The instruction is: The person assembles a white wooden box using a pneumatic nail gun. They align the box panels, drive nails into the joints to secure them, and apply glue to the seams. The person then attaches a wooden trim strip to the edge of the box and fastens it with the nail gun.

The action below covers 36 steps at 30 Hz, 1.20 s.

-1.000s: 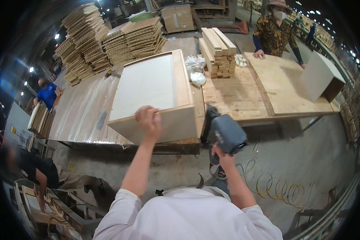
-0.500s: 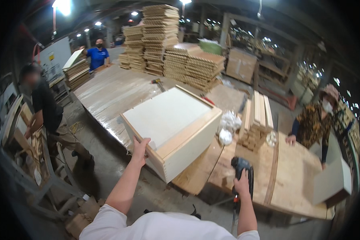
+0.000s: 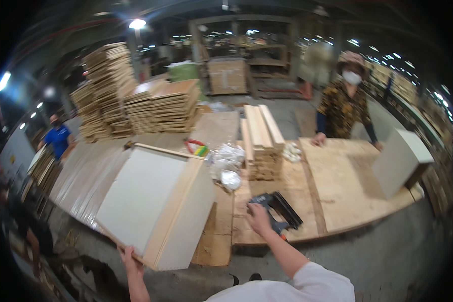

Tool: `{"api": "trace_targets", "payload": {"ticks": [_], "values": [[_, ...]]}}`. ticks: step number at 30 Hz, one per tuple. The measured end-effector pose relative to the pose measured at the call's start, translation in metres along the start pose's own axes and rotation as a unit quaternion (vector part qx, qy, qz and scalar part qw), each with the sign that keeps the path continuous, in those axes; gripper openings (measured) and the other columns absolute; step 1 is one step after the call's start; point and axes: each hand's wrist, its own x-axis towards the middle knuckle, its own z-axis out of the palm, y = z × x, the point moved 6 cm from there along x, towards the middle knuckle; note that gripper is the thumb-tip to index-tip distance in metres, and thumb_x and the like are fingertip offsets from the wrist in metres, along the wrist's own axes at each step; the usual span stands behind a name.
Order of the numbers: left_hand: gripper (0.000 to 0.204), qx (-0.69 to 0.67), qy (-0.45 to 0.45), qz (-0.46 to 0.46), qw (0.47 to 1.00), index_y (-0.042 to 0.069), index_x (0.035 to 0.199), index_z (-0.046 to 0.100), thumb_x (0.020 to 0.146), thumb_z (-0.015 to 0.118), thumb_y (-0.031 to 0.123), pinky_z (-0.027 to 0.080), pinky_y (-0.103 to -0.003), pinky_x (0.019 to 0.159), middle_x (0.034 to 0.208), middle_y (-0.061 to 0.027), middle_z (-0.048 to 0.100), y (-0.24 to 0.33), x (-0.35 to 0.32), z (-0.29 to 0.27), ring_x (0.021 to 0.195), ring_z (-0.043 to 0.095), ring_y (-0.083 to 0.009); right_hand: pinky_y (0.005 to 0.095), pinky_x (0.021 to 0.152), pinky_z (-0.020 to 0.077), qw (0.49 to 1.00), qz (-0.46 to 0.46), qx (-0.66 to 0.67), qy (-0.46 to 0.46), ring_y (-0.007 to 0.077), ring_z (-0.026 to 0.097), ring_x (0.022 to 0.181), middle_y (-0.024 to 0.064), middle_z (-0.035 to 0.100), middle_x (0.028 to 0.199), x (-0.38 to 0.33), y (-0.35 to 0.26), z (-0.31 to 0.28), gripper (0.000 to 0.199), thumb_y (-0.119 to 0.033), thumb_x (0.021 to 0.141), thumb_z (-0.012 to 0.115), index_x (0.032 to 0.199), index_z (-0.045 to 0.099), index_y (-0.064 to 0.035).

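Note:
A wooden box with a white panel and pale wood edging rests tilted on the left table. My left hand grips its near lower corner, fingers closed on the edge. Over the right-hand plywood table, my right hand is closed around one end of a black nail gun. The gun lies on its side at the table's near part; whether it bears fully on the wood I cannot tell.
Wood strips are stacked behind the gun, beside clear plastic bags. Tall panel stacks stand at the far left. A masked co-worker stands across the table near a white box. Others are at the left.
My view has swung right. The nail gun has gone from upright in my right hand to lying sideways over the table. My left hand keeps its hold on the box.

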Motion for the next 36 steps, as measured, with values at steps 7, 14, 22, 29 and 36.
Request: {"api": "trace_targets", "payload": {"ticks": [7,14,22,29,36], "values": [[0.071,0.017,-0.051,-0.045,0.998,0.005,0.134,0.034,0.076,0.062,0.033,0.044,-0.044,0.089,0.115,-0.0134,0.049,-0.023,-0.024,-0.066,0.109,0.050,-0.0286,0.0552,0.098,0.0372,0.648,0.466,0.552,-0.241,0.0344,0.036,0.129,0.0134,0.036,0.142,-0.067,-0.069,0.133,0.076,-0.067,0.090,0.037,0.146,0.025,-0.0175],[0.060,0.144,-0.021,-0.093,0.985,0.003,0.128,0.045,0.079,0.053,0.036,0.043,-0.046,0.086,0.119,-0.0133,0.052,-0.020,-0.059,-0.090,0.107,0.050,-0.0293,0.0590,0.103,0.0299,0.635,0.357,0.667,-0.157,0.0339,0.026,0.135,0.0102,0.023,0.150,-0.120,-0.108,0.103,0.077,-0.065,0.089,0.041,0.148,0.018,-0.0213],[0.069,0.091,-0.204,-0.003,0.975,0.005,0.136,0.032,0.077,0.057,0.028,0.047,-0.042,0.086,0.116,-0.0136,0.050,-0.008,-0.055,0.031,0.106,0.052,-0.0273,0.0464,0.102,0.0358,0.673,0.310,0.672,0.017,0.0258,0.045,0.123,0.0095,0.049,0.131,-0.134,-0.076,-0.006,0.058,-0.046,0.089,0.051,0.133,0.043,-0.0084],[0.086,-0.019,-0.454,-0.082,0.887,0.006,0.142,0.026,0.064,0.063,0.012,0.045,-0.037,0.092,0.121,-0.0119,0.048,-0.049,-0.138,0.274,0.109,0.051,-0.0246,0.0435,0.087,0.0486,0.688,0.298,0.603,0.272,0.0258,0.056,0.109,0.0106,0.056,0.121,-0.174,0.049,-0.179,0.058,-0.053,0.092,0.045,0.127,0.047,-0.0064],[0.067,-0.025,-0.605,-0.191,0.772,0.007,0.136,0.031,0.074,0.055,-0.004,0.050,-0.031,0.084,0.113,-0.0096,0.055,-0.134,-0.259,0.496,0.099,0.058,-0.0188,0.0673,0.094,0.0354,0.666,0.357,0.559,0.340,0.0478,0.039,0.123,0.0248,0.033,0.139,-0.213,0.140,-0.342,0.108,-0.084,0.073,0.042,0.144,0.024,-0.0039]]}}
